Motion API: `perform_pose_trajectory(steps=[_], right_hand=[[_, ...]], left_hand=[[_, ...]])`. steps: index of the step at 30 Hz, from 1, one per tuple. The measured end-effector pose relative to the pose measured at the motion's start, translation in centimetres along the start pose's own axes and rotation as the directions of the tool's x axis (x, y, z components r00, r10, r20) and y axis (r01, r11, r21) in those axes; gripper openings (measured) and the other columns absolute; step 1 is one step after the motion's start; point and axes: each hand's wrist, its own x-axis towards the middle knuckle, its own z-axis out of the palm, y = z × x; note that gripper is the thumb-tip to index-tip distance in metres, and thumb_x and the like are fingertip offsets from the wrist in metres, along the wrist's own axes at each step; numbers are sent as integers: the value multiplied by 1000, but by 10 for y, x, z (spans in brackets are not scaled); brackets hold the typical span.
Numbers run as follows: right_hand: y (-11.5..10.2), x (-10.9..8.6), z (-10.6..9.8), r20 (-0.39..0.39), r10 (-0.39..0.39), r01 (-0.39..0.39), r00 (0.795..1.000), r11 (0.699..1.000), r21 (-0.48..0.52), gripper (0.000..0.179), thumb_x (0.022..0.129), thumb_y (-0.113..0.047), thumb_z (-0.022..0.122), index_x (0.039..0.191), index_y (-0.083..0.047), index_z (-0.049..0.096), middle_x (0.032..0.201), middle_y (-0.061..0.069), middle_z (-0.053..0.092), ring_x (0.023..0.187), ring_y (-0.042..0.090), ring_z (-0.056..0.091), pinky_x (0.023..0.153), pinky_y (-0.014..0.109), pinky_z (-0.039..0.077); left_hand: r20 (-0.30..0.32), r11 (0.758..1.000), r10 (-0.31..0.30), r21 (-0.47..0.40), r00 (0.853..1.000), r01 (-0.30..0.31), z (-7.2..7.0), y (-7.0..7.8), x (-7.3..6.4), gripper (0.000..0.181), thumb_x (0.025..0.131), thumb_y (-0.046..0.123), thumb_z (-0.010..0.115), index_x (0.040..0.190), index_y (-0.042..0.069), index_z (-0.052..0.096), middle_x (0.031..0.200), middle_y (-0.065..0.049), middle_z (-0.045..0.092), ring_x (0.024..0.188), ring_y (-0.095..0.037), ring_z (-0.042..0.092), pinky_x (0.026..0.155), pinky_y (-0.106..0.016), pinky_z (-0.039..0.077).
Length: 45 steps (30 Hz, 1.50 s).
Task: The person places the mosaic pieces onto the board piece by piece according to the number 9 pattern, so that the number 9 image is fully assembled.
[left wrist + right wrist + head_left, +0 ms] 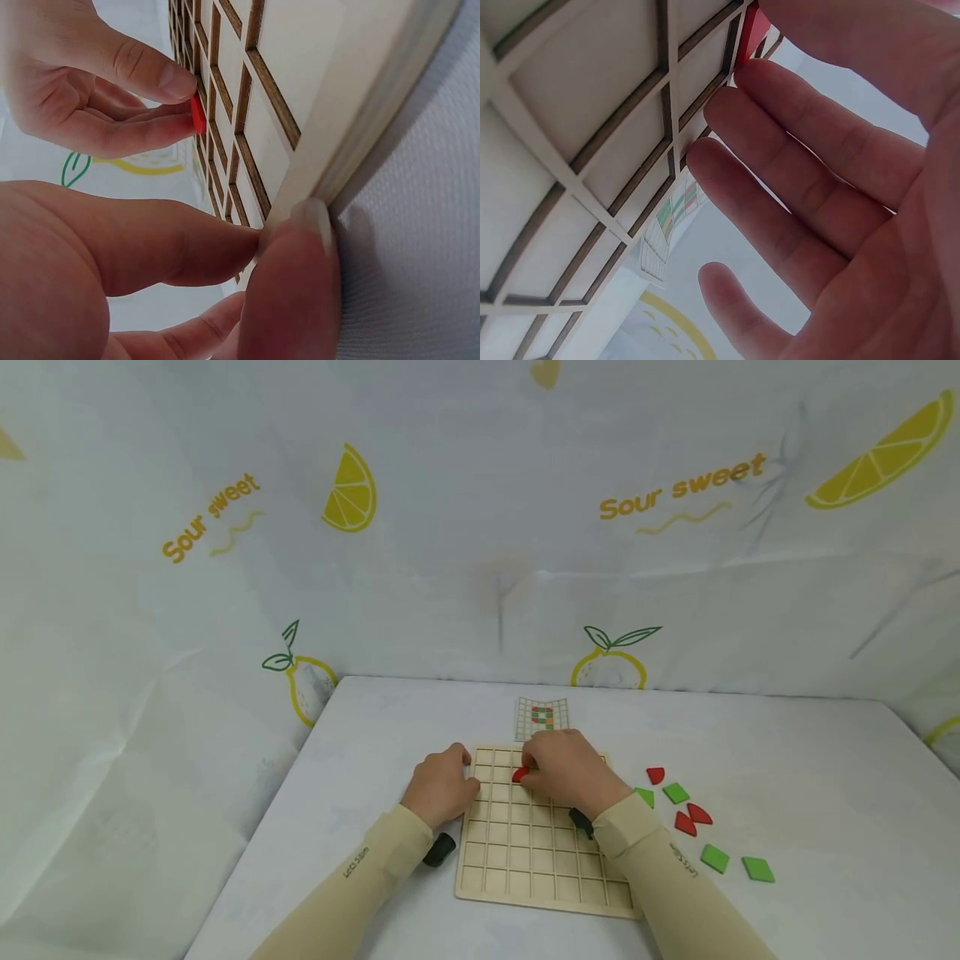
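Observation:
A wooden grid board [497, 856] with square recesses lies flat on the table. My left hand [441, 787] is at its left side; in the left wrist view, the thumb and a finger pinch the board's edge. Over the upper part of the board, my right hand [570, 768] pinches a red tile [519, 775] with a curved side. That tile [199, 114] touches the grid in the left wrist view, but whether it sits fully in a recess I cannot tell. The other right fingers extend close to the board in the right wrist view.
Behind the board stands a pattern card [522, 727] with a coloured grid design. To the right lie several loose tiles, among them a red one [656, 775] and a green one [715, 859]. A printed cloth [465, 527] rises behind the table.

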Motion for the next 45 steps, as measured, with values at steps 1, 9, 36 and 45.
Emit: perform_pose_trajectory(steps=[1, 9, 36, 45], right_hand=[[0, -1, 0, -2, 0, 0, 1000, 1000, -1, 21, 90, -30, 89, 81, -18, 74, 74, -8, 68, 68, 9, 56, 76, 36, 53], [4, -4, -3, 13, 30, -30, 999, 999, 19, 19, 91, -30, 88, 82, -19, 74, 74, -9, 67, 67, 10, 56, 76, 36, 52], [112, -119, -46, 34, 298, -299, 954, 953, 45, 29, 92, -34, 85, 106, -9, 79, 101, 1, 75, 85, 17, 63, 83, 46, 60], [128, -133, -40, 42, 355, -355, 934, 935, 13, 32, 88, -34, 88, 102, -7, 79, 96, 3, 74, 81, 18, 62, 80, 46, 60]], left_hand=[[-3, 1000, 4, 3, 1000, -4, 1, 1, 0, 34, 99, 14, 67, 130, 0, 65, 62, -2, 57, 49, -15, 48, 50, -28, 39], [-9, 1000, 19, 9, 1000, -19, 2, 7, -2, 33, 98, 12, 66, 128, -1, 65, 60, -1, 54, 49, -14, 47, 51, -28, 39], [-8, 999, -33, 31, 999, 33, -1, 3, -4, 36, 96, 14, 66, 130, 1, 64, 63, -3, 57, 51, -15, 49, 53, -28, 40], [16, 999, -33, -3, 999, 33, 1, 3, -5, 38, 97, 14, 67, 132, 1, 63, 67, -5, 64, 53, -16, 58, 54, -28, 42]])
